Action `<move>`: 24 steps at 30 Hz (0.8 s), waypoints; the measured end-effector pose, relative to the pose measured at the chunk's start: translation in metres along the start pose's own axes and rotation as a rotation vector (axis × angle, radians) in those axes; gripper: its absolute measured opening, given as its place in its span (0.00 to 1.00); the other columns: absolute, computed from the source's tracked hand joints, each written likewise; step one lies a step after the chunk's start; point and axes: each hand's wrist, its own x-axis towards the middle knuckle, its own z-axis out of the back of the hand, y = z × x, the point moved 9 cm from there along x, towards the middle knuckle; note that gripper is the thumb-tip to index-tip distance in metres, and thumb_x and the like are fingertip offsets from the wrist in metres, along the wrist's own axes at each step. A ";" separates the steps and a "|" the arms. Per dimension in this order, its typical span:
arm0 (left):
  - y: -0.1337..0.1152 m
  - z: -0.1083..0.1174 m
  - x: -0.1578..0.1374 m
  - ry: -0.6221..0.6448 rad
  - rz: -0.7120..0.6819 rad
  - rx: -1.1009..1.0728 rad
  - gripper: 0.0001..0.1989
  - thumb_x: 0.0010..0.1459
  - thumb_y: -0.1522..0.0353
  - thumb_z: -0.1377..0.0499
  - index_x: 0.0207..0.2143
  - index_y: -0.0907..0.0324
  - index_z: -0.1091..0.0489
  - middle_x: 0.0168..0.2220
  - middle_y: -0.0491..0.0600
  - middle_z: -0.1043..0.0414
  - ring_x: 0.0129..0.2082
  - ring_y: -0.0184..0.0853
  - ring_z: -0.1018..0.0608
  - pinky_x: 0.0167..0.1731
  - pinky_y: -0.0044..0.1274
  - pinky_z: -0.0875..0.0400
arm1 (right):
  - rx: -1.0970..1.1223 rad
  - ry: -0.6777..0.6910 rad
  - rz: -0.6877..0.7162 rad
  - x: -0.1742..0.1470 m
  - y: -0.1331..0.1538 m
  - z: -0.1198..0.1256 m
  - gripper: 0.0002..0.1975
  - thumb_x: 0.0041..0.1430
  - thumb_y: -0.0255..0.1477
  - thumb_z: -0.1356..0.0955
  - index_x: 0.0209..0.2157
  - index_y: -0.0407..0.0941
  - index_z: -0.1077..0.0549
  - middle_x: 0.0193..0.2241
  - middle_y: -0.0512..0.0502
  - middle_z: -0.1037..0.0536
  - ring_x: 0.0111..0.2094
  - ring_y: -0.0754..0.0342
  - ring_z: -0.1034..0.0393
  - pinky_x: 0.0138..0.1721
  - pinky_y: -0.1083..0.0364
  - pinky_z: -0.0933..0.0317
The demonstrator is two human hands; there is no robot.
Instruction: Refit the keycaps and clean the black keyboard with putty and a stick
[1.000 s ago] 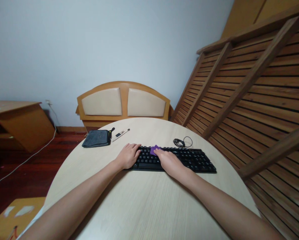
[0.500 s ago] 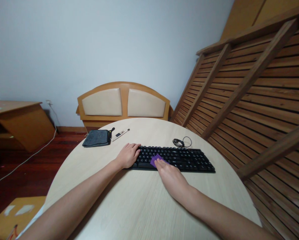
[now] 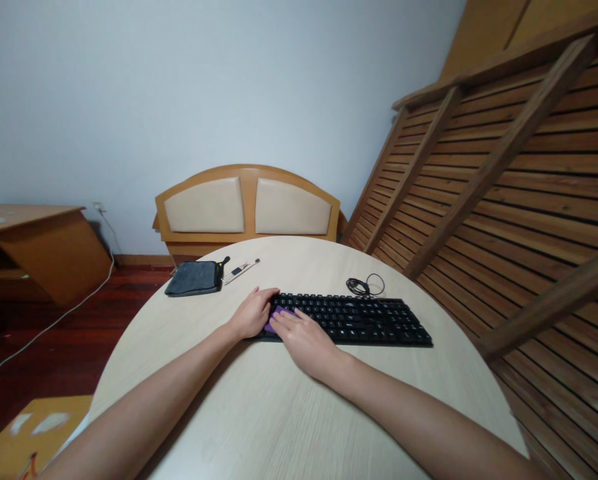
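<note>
A black keyboard (image 3: pixel 363 317) lies flat across the round table. My left hand (image 3: pixel 251 313) grips its left end, thumb side along the near edge and fingers over the far corner. Under the fingers of my right hand (image 3: pixel 303 340) is a purple cloth (image 3: pixel 279 316), pressed onto the keys at the left part of the keyboard, close beside my left hand. Part of the cloth is hidden beneath the fingers. Behind the keyboard, its coiled black cable (image 3: pixel 359 287) rests on the table.
A dark grey pouch (image 3: pixel 195 277) lies at the table's (image 3: pixel 299 413) far left, beside a toothbrush-like stick and small thin items (image 3: pixel 237 271). A wooden headboard (image 3: pixel 249 200) stands behind. Slatted wooden panels (image 3: pixel 503 187) lean along the right. A cardboard box (image 3: pixel 53 407) sits lower left.
My right hand has slid left over the keys with the purple cloth, from near the middle to beside my left hand. The left hand and keyboard stay nearly in place.
</note>
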 end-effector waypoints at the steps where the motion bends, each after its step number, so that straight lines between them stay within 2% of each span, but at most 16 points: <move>1: 0.000 0.000 0.000 0.001 -0.002 -0.009 0.26 0.60 0.76 0.56 0.59 0.61 0.34 0.59 0.54 0.29 0.60 0.38 0.29 0.67 0.41 0.51 | 0.005 -0.004 0.000 -0.001 0.000 -0.005 0.21 0.66 0.18 0.41 0.57 0.36 0.30 0.58 0.34 0.27 0.61 0.46 0.35 0.62 0.46 0.41; 6: -0.002 0.000 0.000 0.001 -0.003 -0.027 0.22 0.69 0.65 0.59 0.58 0.59 0.34 0.58 0.55 0.28 0.59 0.40 0.28 0.67 0.43 0.51 | 0.058 0.006 0.033 -0.013 -0.001 -0.008 0.20 0.65 0.17 0.39 0.57 0.33 0.29 0.58 0.33 0.27 0.61 0.46 0.34 0.63 0.50 0.40; 15: -0.004 -0.001 0.000 0.010 -0.020 0.034 0.21 0.69 0.65 0.58 0.58 0.58 0.35 0.59 0.54 0.29 0.59 0.40 0.29 0.67 0.43 0.51 | -0.002 -0.009 0.015 -0.051 -0.008 -0.008 0.22 0.63 0.16 0.39 0.58 0.34 0.29 0.59 0.33 0.29 0.61 0.45 0.34 0.62 0.47 0.39; 18: -0.003 -0.002 0.000 0.007 -0.018 0.042 0.21 0.69 0.66 0.57 0.58 0.58 0.35 0.58 0.54 0.29 0.59 0.41 0.28 0.66 0.43 0.50 | -0.031 0.018 -0.053 -0.059 -0.011 -0.004 0.24 0.61 0.15 0.38 0.58 0.34 0.29 0.59 0.33 0.29 0.61 0.46 0.34 0.62 0.49 0.39; 20: -0.002 -0.002 0.000 0.007 -0.017 0.043 0.21 0.69 0.65 0.57 0.58 0.58 0.35 0.58 0.54 0.29 0.59 0.41 0.28 0.66 0.43 0.50 | -0.037 0.063 -0.133 -0.060 -0.015 0.004 0.23 0.60 0.16 0.38 0.56 0.35 0.27 0.57 0.33 0.26 0.58 0.46 0.30 0.59 0.50 0.36; 22: -0.002 -0.002 0.000 0.005 -0.014 0.044 0.21 0.69 0.65 0.57 0.58 0.57 0.35 0.58 0.54 0.28 0.59 0.41 0.28 0.66 0.43 0.49 | -0.041 0.139 -0.263 -0.060 -0.026 0.014 0.19 0.61 0.18 0.38 0.51 0.38 0.23 0.49 0.34 0.20 0.49 0.45 0.23 0.51 0.49 0.30; 24: -0.002 -0.002 0.000 0.005 -0.013 0.042 0.21 0.69 0.65 0.57 0.58 0.58 0.35 0.58 0.54 0.28 0.59 0.41 0.28 0.66 0.43 0.49 | -0.049 0.216 -0.422 -0.061 -0.044 0.026 0.16 0.62 0.23 0.38 0.43 0.42 0.19 0.37 0.38 0.16 0.39 0.44 0.20 0.43 0.49 0.28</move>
